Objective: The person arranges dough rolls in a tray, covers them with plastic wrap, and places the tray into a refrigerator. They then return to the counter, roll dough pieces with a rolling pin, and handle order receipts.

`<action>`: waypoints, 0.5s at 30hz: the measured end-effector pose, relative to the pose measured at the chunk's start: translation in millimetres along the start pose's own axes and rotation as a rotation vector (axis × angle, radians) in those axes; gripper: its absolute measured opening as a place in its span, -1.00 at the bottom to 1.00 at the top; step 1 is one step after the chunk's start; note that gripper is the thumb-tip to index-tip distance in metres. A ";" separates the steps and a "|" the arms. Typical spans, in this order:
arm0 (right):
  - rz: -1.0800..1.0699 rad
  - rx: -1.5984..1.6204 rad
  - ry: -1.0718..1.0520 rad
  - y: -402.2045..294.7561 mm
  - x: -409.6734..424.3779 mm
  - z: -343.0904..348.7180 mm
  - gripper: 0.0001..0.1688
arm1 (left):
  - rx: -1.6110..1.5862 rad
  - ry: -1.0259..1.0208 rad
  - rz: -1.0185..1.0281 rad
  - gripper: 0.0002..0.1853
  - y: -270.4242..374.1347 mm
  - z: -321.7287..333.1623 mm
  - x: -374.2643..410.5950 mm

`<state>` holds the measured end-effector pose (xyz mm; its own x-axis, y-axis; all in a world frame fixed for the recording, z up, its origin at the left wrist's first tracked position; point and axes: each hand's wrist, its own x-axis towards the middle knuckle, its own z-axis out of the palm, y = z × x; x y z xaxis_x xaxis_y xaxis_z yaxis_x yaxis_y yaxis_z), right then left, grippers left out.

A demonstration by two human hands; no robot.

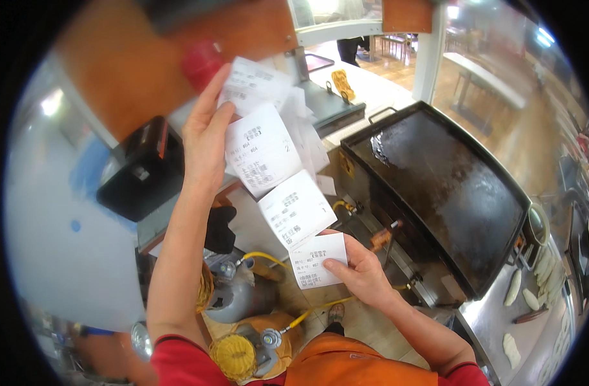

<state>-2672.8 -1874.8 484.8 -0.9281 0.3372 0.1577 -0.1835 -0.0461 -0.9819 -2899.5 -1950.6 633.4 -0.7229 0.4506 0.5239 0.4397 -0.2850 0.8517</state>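
My left hand (210, 125) grips the upper part of several white printed paper slips (263, 147), its thumb pressed on the front. Below them a middle slip (297, 207) hangs in line with the others. The lowest slip (318, 272) is pinched between the thumb and fingers of my right hand (359, 270). All bear printed writing, and more slips (306, 130) overlap behind, partly hidden. Both hands are raised above the floor, left of a large black flat griddle (439, 193).
Gas cylinders (246, 294) with yellow hoses (309, 316) stand below. A black box-shaped device (142, 169) is at left. Pale dough pieces (511, 287) lie on the metal counter (487, 328) at right. A browned flatbread (343, 84) rests on the far counter. A person's legs (347, 50) show beyond.
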 end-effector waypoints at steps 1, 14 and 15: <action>-0.010 -0.024 -0.006 -2.8 13.2 2.1 -0.48 | 0.000 -0.014 0.038 -0.50 -2.1 -3.5 13.5; -0.143 -0.075 0.092 -36.3 87.8 3.4 -0.12 | -0.084 -0.003 0.073 -0.64 -12.3 0.9 100.4; -0.151 -0.046 0.102 -38.3 89.7 4.2 -0.10 | -0.112 0.015 0.091 -0.65 -14.5 2.8 104.7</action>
<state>-2750.4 -1846.7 536.9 -0.8529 0.4308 0.2949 -0.3016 0.0544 -0.9519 -2980.1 -1896.9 675.9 -0.6911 0.4064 0.5977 0.4418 -0.4170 0.7943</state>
